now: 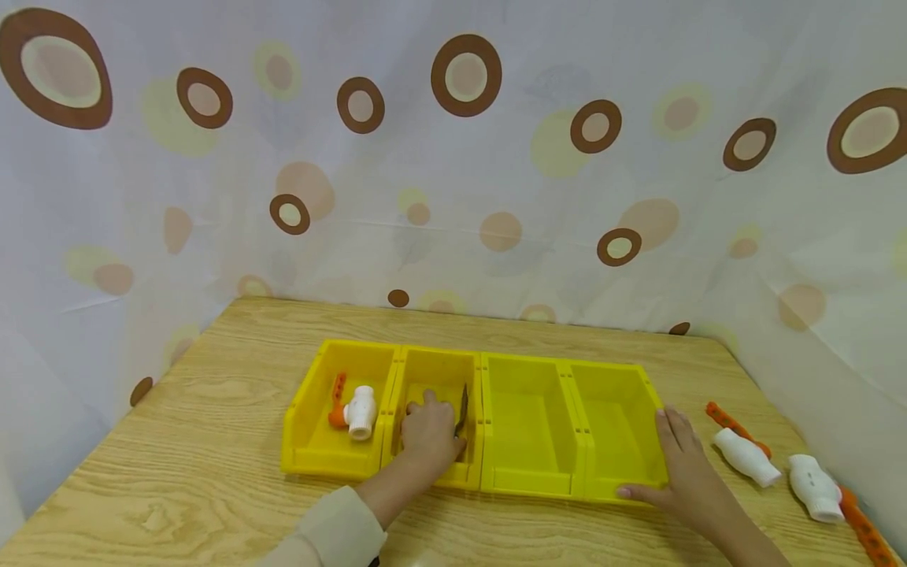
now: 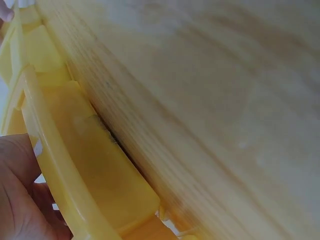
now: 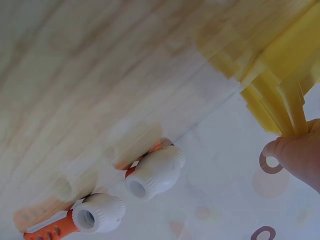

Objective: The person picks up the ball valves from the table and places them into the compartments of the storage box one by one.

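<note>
Could snag the dark slender piece (image 1: 464,409) on a wall of the second yellow bin from the left (image 1: 468,475) — likely cause, too little room around the left grip (image 1: 431,429). Could also skew the row of yellow bins (image 1: 527,482) on the counter (image 1: 205,417) through uneven pressure from both sides. Might nudge the two loose white valves (image 1: 746,457) by swinging outward with the right grip (image 1: 683,472).

Inside the second bin, left grip partly curled; cannot tell whether pinching anything or merely touching. At the outer corner of the rightmost bin (image 1: 616,441), right grip spread — thumb by the front edge, fingers against the side, probably bracing.

Dark piece inside the second bin, just right of the left grip, along the right wall near the thumb; cannot tell whether touching. Orange-handled valve (image 1: 360,413) one bin further left, apart from both.
</note>
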The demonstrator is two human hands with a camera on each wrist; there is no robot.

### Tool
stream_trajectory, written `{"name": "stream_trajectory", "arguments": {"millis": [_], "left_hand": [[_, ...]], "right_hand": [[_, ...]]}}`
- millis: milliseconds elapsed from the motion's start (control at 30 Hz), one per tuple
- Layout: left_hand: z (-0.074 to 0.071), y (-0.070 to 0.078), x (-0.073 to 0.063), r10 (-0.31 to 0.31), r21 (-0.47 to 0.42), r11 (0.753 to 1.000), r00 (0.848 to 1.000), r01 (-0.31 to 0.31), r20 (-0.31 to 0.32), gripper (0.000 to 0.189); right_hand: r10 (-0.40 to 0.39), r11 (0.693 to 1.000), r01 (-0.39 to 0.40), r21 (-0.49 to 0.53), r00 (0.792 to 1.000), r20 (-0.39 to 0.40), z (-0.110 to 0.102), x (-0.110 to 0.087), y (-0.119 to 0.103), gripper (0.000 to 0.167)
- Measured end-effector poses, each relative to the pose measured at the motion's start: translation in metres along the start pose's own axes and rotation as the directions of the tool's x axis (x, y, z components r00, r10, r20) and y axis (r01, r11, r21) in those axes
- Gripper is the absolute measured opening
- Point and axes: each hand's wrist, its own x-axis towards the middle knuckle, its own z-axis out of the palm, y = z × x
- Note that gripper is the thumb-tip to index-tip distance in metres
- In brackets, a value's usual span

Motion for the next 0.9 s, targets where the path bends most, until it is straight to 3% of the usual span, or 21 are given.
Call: {"name": "stream_trajectory", "arguments": {"millis": [433,533,633,700,767,900], "left_hand": [[-0.002,-0.001,0.002,0.016,0.008,1.0,1.0,-0.016,0.0,0.035],[-0.005,-0.003,0.002,0.057,0.032,0.998,0.998,-0.057,-0.005,0.038],[-0.011,-0.009,0.001,0.146,0.053,0.988,0.989,-0.146,0.0,0.043],[-0.016,-0.015,0.002,0.213,0.025,0.977,0.977,-0.213,-0.017,0.044],[-0.021,-0.022,0.003,0.287,-0.012,0.957,0.954,-0.289,-0.087,0.043],[-0.029,-0.04,0.007,0.389,-0.077,0.901,0.873,-0.427,-0.293,0.035]], "right_hand": [[0.001,1.0,-0.001,0.007,1.0,-0.002,0.001,0.0,0.002,0.123],[-0.003,1.0,0.003,0.003,1.0,-0.005,0.001,0.0,0.002,0.123],[0.007,1.0,-0.007,0.013,1.0,0.005,0.001,0.0,0.001,0.124],[0.013,1.0,-0.014,0.013,1.0,0.011,0.001,0.001,0.001,0.124],[0.016,1.0,-0.017,0.014,1.0,0.015,0.001,0.001,0.0,0.125],[0.005,1.0,-0.005,0.008,1.0,0.007,0.0,0.0,0.0,0.124]]}}
